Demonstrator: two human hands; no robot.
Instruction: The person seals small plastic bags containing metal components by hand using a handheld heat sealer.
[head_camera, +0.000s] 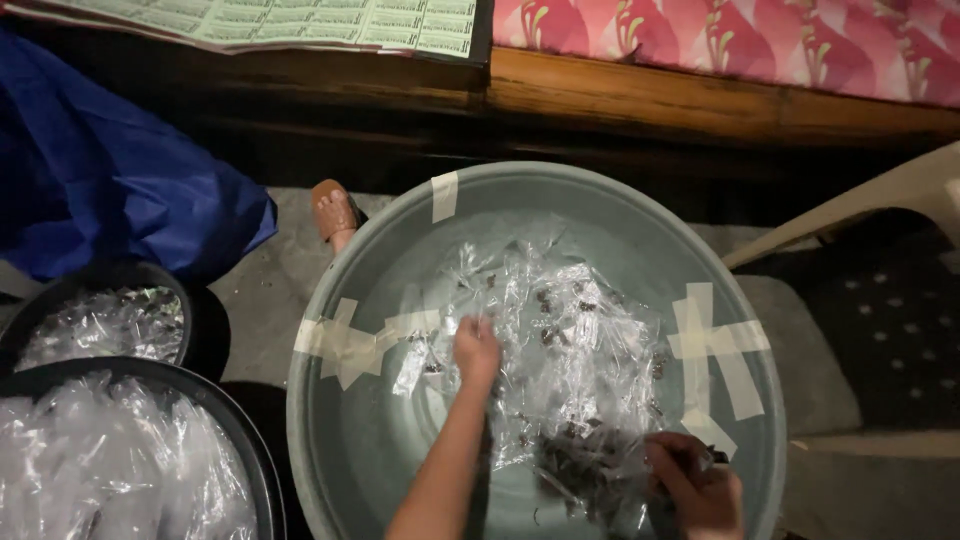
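basin (400, 250): matt, maybe plastic | wrappers (580, 350): glossy clear film | bench (700, 100): wood

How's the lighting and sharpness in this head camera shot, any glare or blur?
Head view: dim, warm light, with deep shadow under the wooden bench. Glare glints off the clear plastic bags in the grey basin. The right hand is slightly motion-blurred, the left hand sharper. Straight edges bow near the frame borders.
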